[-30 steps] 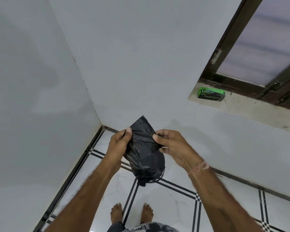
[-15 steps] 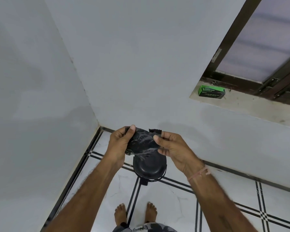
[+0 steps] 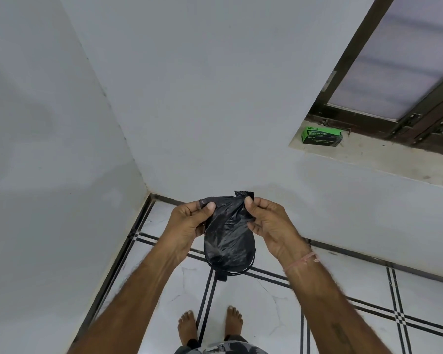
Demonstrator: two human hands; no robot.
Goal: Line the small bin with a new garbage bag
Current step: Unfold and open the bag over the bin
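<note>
A crumpled black garbage bag [image 3: 228, 231] hangs between my hands at waist height, still bunched. My left hand [image 3: 187, 223] pinches its upper left edge between thumb and fingers. My right hand [image 3: 269, 223] pinches the upper right edge, with a small flap of plastic sticking up above the thumb. Directly below on the floor stands the small black bin [image 3: 241, 271]. The hanging bag covers most of it, so only the near rim and a small tab at its base show.
Two grey walls meet in a corner just behind the bin. A green box of garbage bags [image 3: 321, 136] lies on the window sill [image 3: 384, 159] at upper right. My bare feet [image 3: 187, 325] stand on white tiles with black lines.
The bag's upright corner came down and my hands drew slightly apart along its top edge. The bag now hangs lower and hides the bin's opening, which showed half a second ago.
</note>
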